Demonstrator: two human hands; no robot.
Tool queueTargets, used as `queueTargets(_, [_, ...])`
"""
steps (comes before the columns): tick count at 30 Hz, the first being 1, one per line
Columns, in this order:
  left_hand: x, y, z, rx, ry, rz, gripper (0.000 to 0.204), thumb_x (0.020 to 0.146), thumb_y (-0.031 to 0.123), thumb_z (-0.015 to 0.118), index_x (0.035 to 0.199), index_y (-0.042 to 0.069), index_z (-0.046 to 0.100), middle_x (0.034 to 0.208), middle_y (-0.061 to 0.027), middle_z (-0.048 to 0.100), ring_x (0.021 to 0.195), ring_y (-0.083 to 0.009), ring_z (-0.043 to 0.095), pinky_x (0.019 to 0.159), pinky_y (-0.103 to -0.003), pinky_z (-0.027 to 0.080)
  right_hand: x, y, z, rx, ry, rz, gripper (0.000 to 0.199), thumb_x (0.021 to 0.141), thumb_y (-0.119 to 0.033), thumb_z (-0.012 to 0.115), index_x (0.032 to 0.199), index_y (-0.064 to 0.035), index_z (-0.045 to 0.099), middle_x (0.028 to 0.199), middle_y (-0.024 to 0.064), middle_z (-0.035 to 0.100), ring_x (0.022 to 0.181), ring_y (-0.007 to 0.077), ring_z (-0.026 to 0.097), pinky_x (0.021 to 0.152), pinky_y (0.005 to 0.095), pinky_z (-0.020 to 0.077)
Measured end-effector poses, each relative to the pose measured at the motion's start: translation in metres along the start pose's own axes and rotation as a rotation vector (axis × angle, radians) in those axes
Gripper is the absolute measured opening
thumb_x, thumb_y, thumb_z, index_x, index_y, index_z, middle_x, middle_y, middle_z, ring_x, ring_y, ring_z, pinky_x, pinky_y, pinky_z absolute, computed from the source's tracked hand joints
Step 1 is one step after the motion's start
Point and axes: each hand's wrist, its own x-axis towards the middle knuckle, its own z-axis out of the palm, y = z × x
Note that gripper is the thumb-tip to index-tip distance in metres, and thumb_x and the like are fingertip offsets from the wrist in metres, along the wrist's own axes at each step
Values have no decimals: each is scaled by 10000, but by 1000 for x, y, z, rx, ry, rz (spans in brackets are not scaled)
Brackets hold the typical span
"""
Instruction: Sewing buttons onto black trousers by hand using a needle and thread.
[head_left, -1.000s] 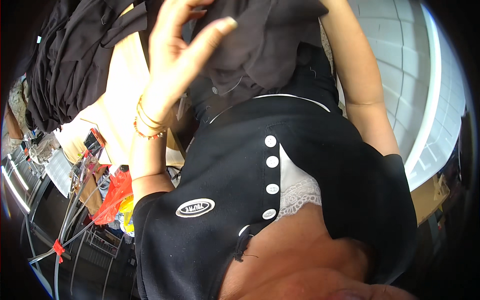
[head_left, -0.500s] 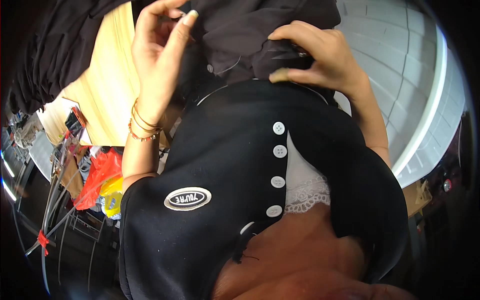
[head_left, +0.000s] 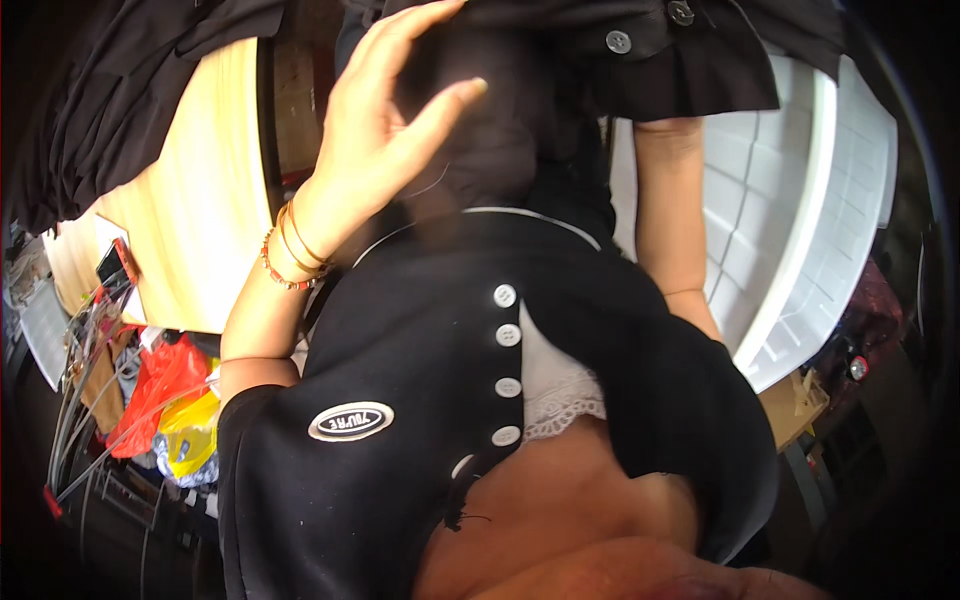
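Note:
A black garment with dark buttons (head_left: pixel 619 42) lies across the top of the view; its flap (head_left: pixel 700 85) spreads toward the right. My right forearm (head_left: pixel 670 200) goes up under this flap, and the cloth hides my right hand and its fingers. My left hand (head_left: pixel 390 115) is raised at upper middle, over the dark cloth on my lap, its thumb and fingers apart and nothing visible between them. The fingertips reach close to the garment; whether they touch it I cannot tell. A thin pale thread (head_left: pixel 432 181) lies on the dark cloth below the left hand.
A light wooden tabletop (head_left: pixel 205 180) stands to the left, with black fabric (head_left: pixel 90 110) heaped on its far side and a phone-like object (head_left: pixel 122 258) at its edge. Red (head_left: pixel 165 390) and yellow bags (head_left: pixel 190 430) sit below. A large white bin (head_left: pixel 760 200) stands right.
My right hand has gone from plain sight to under the garment's flap, which now spreads to the right with its buttons showing. My left hand has shifted right, its fingers spread wider.

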Motion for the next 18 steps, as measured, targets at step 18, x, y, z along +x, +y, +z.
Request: queueTargets(18, [47,-11,76,-107,260,274,383,819,75,749,1146,13,560,1082,-151,587,1003,-309,595,854,-369,482,25,-3,5,801,39,143,455,1071,-427,371,1330,-110,569,1301,71,625,1171,251,600,1042,434,477])
